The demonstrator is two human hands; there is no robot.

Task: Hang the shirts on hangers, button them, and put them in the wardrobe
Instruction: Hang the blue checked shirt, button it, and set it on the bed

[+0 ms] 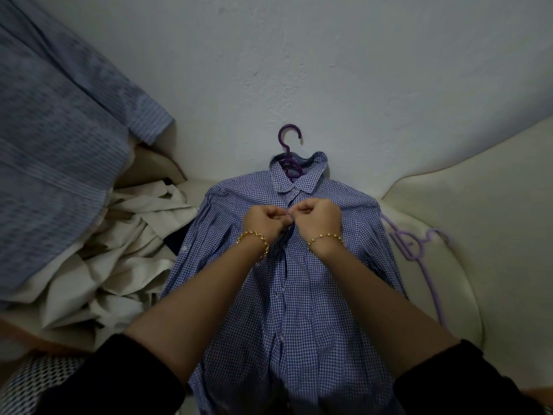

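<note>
A blue-and-white checked shirt [299, 295] lies front up on a cream sofa, its collar toward the wall. A dark purple hanger [289, 139] sits inside the collar, hook sticking out above. My left hand [264, 221] and my right hand [318, 217] meet at the placket just below the collar. Both pinch the shirt's front edges at a button with curled fingers. The button itself is hidden between my fingertips.
A pale lilac hanger [419, 250] lies on the sofa [478, 220] to the right of the shirt. Crumpled cream garments [119, 250] are piled on the left. A blue striped shirt [59, 130] hangs or drapes at the far left. A white wall [329, 70] is behind.
</note>
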